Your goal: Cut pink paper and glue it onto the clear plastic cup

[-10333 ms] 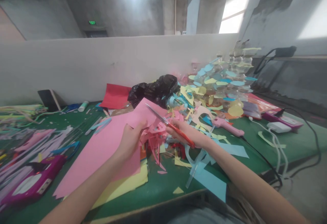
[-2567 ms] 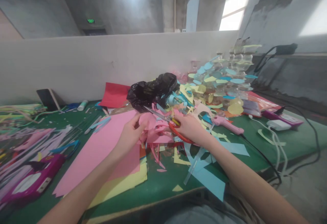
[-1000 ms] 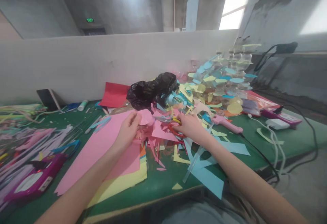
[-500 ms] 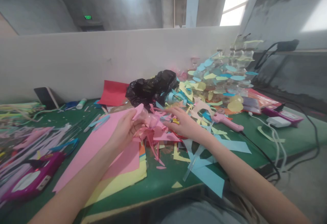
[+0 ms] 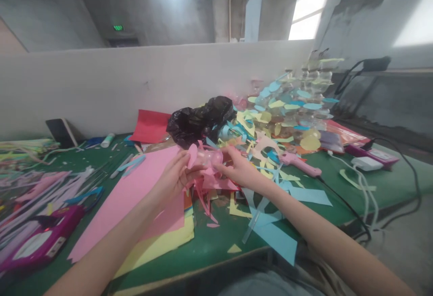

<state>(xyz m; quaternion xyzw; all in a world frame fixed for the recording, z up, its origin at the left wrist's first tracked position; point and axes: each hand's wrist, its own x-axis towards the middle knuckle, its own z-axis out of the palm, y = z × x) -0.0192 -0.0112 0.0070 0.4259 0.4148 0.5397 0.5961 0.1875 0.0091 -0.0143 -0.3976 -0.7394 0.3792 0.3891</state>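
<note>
Over the scraps, my left hand [image 5: 179, 170] grips a translucent pink plastic piece [image 5: 209, 157] with rounded bulges, like a small bottle or cup. A pink paper disc [image 5: 192, 155] sits at its left end, by my left fingertips. My right hand [image 5: 237, 165] has its thumb and fingers closed around the right end of the same piece. Below the hands lie pink paper scraps [image 5: 216, 182] and thin pink strips. Under my left forearm, pink paper sheets [image 5: 135, 197] rest on yellow sheets [image 5: 169, 237].
A black plastic bag [image 5: 199, 120] stands behind. At right are a pink glue gun [image 5: 301, 163] with its cord, blue paper pieces [image 5: 277, 237], and clear plastic pieces with paper discs [image 5: 304, 93]. A purple device [image 5: 47, 237] and straw-like strips lie left. A phone [image 5: 61, 133] leans against the wall.
My right hand has moved in and closed on the right end of the pink plastic piece. The piece has shifted right, and its paper disc now faces my left fingers.
</note>
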